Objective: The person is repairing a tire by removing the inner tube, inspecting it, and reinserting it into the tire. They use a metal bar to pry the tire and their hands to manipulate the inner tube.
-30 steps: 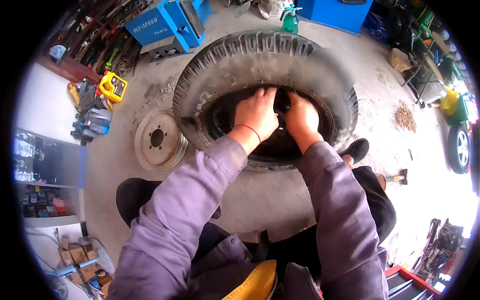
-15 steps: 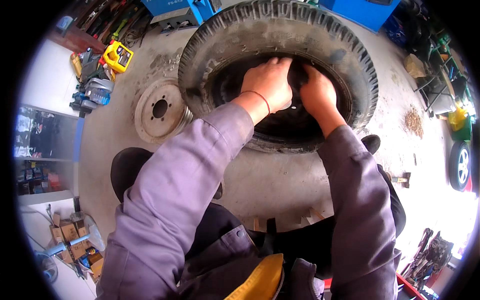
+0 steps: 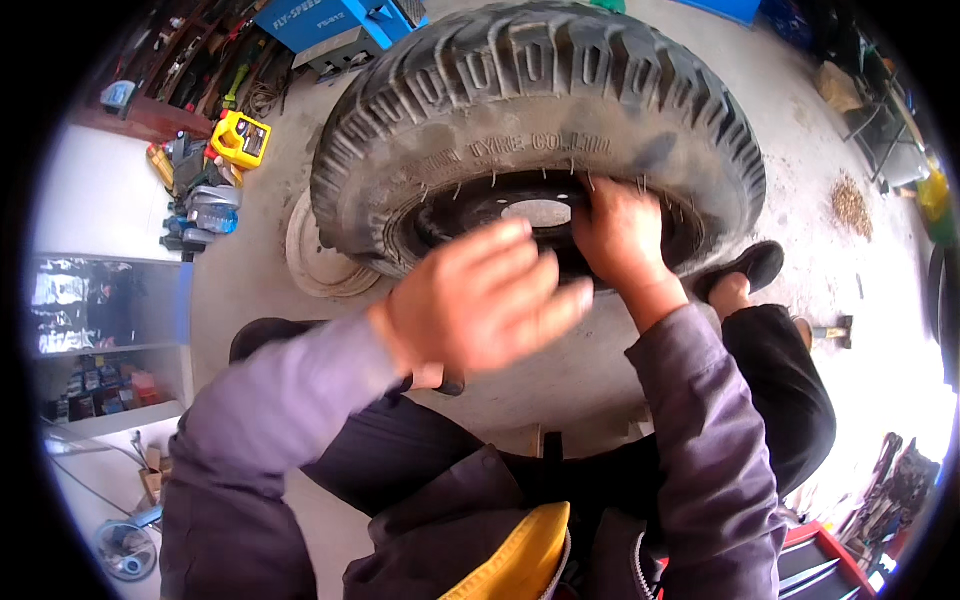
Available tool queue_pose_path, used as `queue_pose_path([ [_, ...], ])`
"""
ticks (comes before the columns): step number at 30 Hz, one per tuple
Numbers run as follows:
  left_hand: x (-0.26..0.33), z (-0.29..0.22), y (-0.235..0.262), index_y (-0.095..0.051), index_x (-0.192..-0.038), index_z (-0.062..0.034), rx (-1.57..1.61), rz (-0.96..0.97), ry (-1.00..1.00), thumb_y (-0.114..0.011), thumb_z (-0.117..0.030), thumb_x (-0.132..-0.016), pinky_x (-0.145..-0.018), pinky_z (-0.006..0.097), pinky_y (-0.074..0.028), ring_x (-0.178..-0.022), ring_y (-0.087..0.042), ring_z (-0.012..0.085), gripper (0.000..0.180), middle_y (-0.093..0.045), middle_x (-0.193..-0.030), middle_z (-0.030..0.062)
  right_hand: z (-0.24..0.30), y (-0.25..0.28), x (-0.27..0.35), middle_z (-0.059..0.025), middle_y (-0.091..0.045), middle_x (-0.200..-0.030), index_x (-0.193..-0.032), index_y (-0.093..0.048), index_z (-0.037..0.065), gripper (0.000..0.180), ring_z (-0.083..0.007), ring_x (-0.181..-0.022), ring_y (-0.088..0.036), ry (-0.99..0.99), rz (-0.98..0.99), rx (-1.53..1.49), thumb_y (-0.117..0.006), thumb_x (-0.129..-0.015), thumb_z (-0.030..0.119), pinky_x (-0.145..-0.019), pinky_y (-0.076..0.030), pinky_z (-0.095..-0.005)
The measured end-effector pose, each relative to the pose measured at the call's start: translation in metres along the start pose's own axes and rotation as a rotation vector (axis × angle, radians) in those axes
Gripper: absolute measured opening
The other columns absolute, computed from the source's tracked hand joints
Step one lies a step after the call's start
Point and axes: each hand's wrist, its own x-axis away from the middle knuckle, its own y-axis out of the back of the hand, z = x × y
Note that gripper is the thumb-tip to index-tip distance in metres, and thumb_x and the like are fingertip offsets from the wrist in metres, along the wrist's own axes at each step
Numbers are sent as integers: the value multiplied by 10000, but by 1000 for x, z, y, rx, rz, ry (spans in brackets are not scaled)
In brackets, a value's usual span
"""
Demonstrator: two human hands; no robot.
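Note:
A large, dusty black tyre (image 3: 490, 120) with a chunky tread leans in front of me, its tread side facing up and its opening toward me. Inside that opening sits a dark wheel rim (image 3: 455, 208) with a round centre hole. My right hand (image 3: 622, 232) reaches into the opening and grips the tyre's inner edge from below, its fingertips hidden behind the edge. In front of the tyre's near left side, my left hand (image 3: 475, 300) is in mid-air, blurred, with its fingers apart and nothing in them.
A pale steel rim (image 3: 318, 262) lies left of the tyre, partly covered by it. A yellow jug (image 3: 240, 140) and bottles stand further left. At the right lies a hammer (image 3: 832, 332) beyond my shoe (image 3: 750, 270). A blue machine (image 3: 335, 25) stands at the back.
The tyre has tilted, showing more tread and covering more of the pale rim. My left hand has come out of the opening toward me; my right hand stays at the inner edge.

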Motion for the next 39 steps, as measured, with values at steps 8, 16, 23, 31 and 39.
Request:
queue_pose_path([
  [8, -88, 177, 40, -621, -1222, 19, 264, 237, 942, -490, -443, -992, -980, 357, -452, -1103, -612, 262, 533, -664, -1175, 175, 10, -6, -34, -147, -698, -949, -1087, -665, 94, 298, -337, -925, -659, 72, 27, -50, -604, -805, 173, -831, -518, -462],
  [16, -100, 218, -7, -700, -1134, -38, 106, 278, 1064, -476, -539, -923, -968, 388, -447, -1116, -625, 306, 588, -685, -1159, 182, -37, 1, -61, -226, -626, -1196, -1319, -547, 41, 545, -378, -1146, -578, 255, 147, -75, -625, -788, 131, -982, -467, -421],
  [23, -89, 252, -27, -692, -1029, 4, -52, 299, 819, -467, -432, -918, -914, 422, -469, -1022, -643, 389, 503, -667, -1083, 257, -47, 4, -71, -209, -631, -1217, -1348, -540, 121, 608, -380, -1158, -577, 308, 175, -192, -628, -746, 90, -1024, -449, -425],
  [31, -80, 238, -13, -710, -912, -4, 15, 112, 967, -470, -420, -947, -847, 427, -486, -918, -666, 388, 482, -680, -919, 252, -45, 14, -77, -193, -623, -1282, -1353, -557, 54, 630, -267, -1201, -589, 372, 296, -527, -543, -732, -48, -1046, -431, -336],
  [39, -46, 296, -31, -700, -996, -41, -89, 401, 749, -422, -420, -953, -883, 443, -479, -974, -642, 420, 472, -665, -1022, 289, -39, 7, -81, -175, -643, -1249, -1340, -567, 33, 605, -237, -1181, -596, 303, 317, -640, -509, -742, -36, -1041, -428, -320],
])
